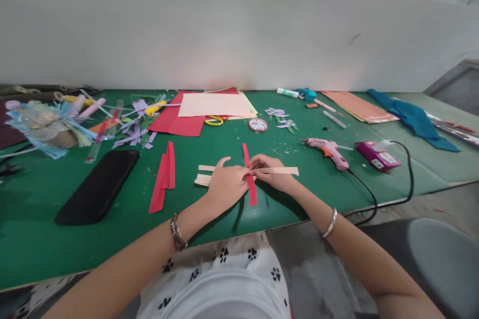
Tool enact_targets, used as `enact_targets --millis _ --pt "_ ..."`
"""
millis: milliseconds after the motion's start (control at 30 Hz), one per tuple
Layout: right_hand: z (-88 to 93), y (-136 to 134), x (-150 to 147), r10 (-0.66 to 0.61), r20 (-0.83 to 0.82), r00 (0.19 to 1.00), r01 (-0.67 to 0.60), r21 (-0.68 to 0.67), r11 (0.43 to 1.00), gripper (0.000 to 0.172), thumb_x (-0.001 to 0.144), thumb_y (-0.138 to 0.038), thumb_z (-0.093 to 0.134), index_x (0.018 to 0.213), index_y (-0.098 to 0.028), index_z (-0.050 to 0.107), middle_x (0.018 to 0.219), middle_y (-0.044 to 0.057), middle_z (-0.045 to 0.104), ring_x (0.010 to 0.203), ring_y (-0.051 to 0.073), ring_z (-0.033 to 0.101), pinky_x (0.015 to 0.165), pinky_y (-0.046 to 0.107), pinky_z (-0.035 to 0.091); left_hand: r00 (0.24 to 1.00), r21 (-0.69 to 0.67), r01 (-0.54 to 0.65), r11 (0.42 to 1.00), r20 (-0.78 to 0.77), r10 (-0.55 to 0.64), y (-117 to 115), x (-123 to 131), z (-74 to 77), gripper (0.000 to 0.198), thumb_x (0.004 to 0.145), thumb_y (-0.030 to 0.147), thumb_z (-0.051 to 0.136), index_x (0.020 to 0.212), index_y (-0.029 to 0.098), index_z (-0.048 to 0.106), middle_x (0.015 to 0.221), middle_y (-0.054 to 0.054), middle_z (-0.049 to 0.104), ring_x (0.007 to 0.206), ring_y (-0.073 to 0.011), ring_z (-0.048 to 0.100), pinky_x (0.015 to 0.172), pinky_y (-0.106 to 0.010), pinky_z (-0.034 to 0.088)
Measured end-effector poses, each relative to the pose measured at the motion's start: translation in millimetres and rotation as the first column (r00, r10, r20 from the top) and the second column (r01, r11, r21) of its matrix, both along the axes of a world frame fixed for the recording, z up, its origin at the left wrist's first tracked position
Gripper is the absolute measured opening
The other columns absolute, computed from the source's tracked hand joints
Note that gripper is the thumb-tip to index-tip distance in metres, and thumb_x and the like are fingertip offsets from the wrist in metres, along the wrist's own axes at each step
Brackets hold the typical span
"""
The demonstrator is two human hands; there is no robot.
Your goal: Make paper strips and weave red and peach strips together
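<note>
A red paper strip (252,195) stands upright in the view between my hands, crossed by a cream paper strip (286,171) that points right. My left hand (227,183) pinches the red strip near the crossing, its thumb raised. From the other side, the fingers of my right hand (270,169) close on the cream strip at the same spot; the fingertips partly hide the crossing. Loose cream strips (202,179) stick out from behind my left hand. Further left, several red paper strips (163,179) lie overlapping on the green table (209,239).
A black phone-like slab (98,187) lies left. Behind are red and cream sheets (215,104), yellow-handled scissors (214,120) and a round disc (258,125). At right, a pink glue gun (329,150) has a cable beside a purple box (377,156). Craft scraps (134,132) crowd the back left.
</note>
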State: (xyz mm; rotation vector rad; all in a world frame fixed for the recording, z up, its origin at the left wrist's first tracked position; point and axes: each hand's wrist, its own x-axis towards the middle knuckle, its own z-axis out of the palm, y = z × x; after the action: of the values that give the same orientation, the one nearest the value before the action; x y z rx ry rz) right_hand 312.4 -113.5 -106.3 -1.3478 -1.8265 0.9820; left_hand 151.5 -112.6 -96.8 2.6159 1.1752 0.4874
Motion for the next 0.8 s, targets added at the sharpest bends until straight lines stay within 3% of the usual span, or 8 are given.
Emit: enact_targets --millis 133,267,500,800 --pt "-1.8 -1 1 0.038 -0.007 0.999 -0.037 0.034 0.999 0.012 0.067 -0.013 0.047 0.078 -0.017 0.052 0.075 0.0 0.062 0.066 0.009 0.057 0.061 0.02 0.042 0.999 -0.047 -0.006 0.999 -0.034 0.004 5 -1 4.6 0.021 0.078 0.037 0.051 0.083 0.021 0.065 0.078 -0.001 0.062 0.075 -0.0163 0.056 0.079 -0.035 0.037" --pt "-0.8 -2 1 0.051 0.032 0.998 -0.053 0.057 0.997 0.011 0.07 -0.015 0.048 0.079 -0.016 0.053 0.075 0.0 0.062 0.067 0.009 0.057 0.061 0.02 0.042 0.999 -0.034 0.047 0.998 0.001 -0.047 10 -5 8.0 0.023 0.073 0.037 0.058 0.087 0.02 0.064 0.089 -0.004 0.058 0.086 -0.0194 0.051 0.071 -0.029 0.039" --pt "0.3 -1 2 0.061 0.068 0.996 -0.067 0.093 0.993 0.012 0.069 -0.012 0.047 0.078 -0.016 0.053 0.074 -0.001 0.063 0.064 0.009 0.056 0.06 0.019 0.041 0.962 -0.19 0.269 0.944 0.004 -0.273 19 -10 24.1 0.02 0.081 0.029 0.047 0.087 0.02 0.062 0.085 -0.001 0.061 0.073 -0.0125 0.055 0.065 -0.023 0.038" --pt "-0.3 0 1 0.025 0.091 0.996 -0.035 0.113 0.993 0.01 0.069 -0.018 0.05 0.078 -0.015 0.053 0.072 0.0 0.061 0.063 0.009 0.055 0.059 0.02 0.041 0.988 -0.324 0.078 0.943 0.152 -0.03 31 -5 30.7 0.011 0.071 0.024 0.055 0.079 0.017 0.059 0.077 0.001 0.063 0.065 -0.0124 0.056 0.058 -0.022 0.037"
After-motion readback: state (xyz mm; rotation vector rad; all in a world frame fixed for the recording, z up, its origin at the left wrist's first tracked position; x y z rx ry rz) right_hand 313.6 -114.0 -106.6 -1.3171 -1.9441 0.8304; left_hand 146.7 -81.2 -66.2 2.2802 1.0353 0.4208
